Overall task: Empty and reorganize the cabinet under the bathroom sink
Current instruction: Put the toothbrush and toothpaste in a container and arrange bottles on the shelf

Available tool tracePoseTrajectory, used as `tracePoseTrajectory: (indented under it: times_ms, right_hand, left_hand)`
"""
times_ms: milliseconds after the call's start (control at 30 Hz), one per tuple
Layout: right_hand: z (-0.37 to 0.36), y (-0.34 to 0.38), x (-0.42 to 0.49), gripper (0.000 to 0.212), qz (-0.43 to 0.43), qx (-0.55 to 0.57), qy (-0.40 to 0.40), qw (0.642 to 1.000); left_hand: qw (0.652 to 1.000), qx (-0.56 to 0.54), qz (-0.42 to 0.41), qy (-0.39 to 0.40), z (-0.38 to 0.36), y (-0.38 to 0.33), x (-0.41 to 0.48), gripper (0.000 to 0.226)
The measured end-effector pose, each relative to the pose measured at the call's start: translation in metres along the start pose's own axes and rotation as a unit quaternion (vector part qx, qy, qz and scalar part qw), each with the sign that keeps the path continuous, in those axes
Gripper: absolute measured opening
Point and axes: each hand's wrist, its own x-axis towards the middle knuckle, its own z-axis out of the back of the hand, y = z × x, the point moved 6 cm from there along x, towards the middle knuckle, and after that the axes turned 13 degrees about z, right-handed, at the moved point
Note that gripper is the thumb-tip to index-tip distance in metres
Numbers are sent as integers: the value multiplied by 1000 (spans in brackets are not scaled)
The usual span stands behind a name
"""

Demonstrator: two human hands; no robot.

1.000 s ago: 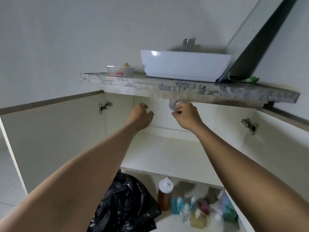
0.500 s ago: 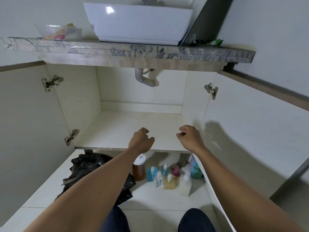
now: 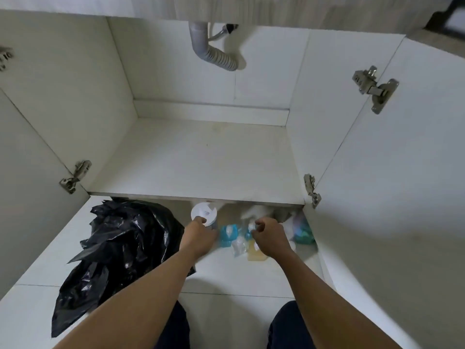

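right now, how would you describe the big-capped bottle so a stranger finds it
Look below the front edge of the cabinet floor, at the bottles on the tiles. The big-capped bottle stands leftmost, beside the black bag; its wide round white cap dwarfs its neighbours' small caps.

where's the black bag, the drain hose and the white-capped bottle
black bag (image 3: pixel 118 250): head view, on its crumpled middle
drain hose (image 3: pixel 219 57): head view, on the ribbed bend
white-capped bottle (image 3: pixel 203 213): head view, on the round white cap

Soft, even light; shadow beneath cabinet shelf (image 3: pixel 196 195); bottles (image 3: pixel 227 234) blurred; wide-angle bowing at edges.
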Motion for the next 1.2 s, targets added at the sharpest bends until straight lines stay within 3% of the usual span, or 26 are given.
tracePoseTrajectory:
  times_ms: [200,333,400,500,567,733,833,967,1067,1200]
  right_hand:
    - [-64,3,51,42,-7,26,70,997]
    - [-100,22,84,40,16,44,126,991]
    - [-113,29,97,43,28,43,148,988]
    - [-122,37,113,69,44,44,169,984]
    - [-127,43,118,69,45,42,172,983]
    - [-135,56,106,55,55,43,140,988]
    - [-130,61,90,49,54,83,104,990]
    - [-119,75,65,60,62,137,61,987]
    - [-102,90,50,63,82,159,23,984]
    - [-67,111,31,89,101,149,-72,981]
  left_hand:
    - [998,15,46,-37,3,29,60,31]
    - [996,-3,79,-44,8,34,90,43]
    - [995,-10,92,-23,7,31,99,41]
    - [995,-23,88,27,1,26,108,33]
    - [992,-61,88,62,-5,28,114,38]
    - [972,-169,148,67,-2,44,113,47]
    - [965,-206,157,33,9,46,101,37]
    - [940,-297,164,-40,34,34,70,11]
    - [930,-334,137,-72,50,22,54,15]
    - [930,-349,89,-76,71,-13,29,26]
